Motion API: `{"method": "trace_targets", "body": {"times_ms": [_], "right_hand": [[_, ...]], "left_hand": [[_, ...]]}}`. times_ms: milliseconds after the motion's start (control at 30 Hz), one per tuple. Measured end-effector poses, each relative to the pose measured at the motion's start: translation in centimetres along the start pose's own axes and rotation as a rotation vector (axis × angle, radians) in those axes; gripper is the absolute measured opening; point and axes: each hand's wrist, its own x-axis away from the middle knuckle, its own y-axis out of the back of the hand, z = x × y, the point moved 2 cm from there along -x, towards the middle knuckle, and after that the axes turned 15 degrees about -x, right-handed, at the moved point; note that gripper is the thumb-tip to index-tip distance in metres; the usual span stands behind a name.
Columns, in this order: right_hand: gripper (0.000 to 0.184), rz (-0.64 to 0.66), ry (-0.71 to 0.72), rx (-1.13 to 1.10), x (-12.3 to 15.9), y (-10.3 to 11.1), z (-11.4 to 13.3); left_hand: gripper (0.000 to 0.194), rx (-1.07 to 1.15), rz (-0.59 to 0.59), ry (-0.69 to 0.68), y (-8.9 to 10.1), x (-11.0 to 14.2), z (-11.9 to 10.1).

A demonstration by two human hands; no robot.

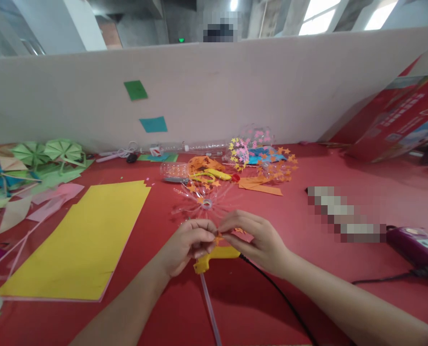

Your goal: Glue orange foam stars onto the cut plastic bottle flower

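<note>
My left hand and my right hand meet over the red table, both pinching a small orange paper star between their fingertips. Just beyond them lies a clear plastic bottle piece cut into splayed strips with orange stars on some tips. A yellow glue gun lies under my hands, its black cord running toward me and a clear glue stick sticking out behind it.
A large yellow sheet lies at left, with green and blue folded paper fans behind it. Scissors, orange paper scraps, star-covered bottle pieces sit further back. A purple device and red box are right.
</note>
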Motion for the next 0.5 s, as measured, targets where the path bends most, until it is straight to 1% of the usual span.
{"method": "trace_targets", "body": {"times_ms": [133, 367, 433, 500], "right_hand": [[0.006, 0.008, -0.016, -0.048, -0.21, 0.15, 0.05], [0.006, -0.008, -0.028, -0.089, -0.43, -0.27, 0.0], [0.007, -0.012, -0.048, -0.084, -0.59, -0.13, 0.1], [0.009, -0.036, -0.071, -0.058, -1.01, 0.46, 0.28]], "left_hand": [[0.009, 0.05, 0.036, 0.017, -0.1, 0.01, 0.08], [0.007, 0.143, 0.099, 0.0, -0.33, -0.19, 0.04], [0.009, 0.108, 0.093, -0.001, -0.32, -0.15, -0.15], [0.013, -0.004, 0.043, -0.032, -0.07, -0.09, -0.58]]}}
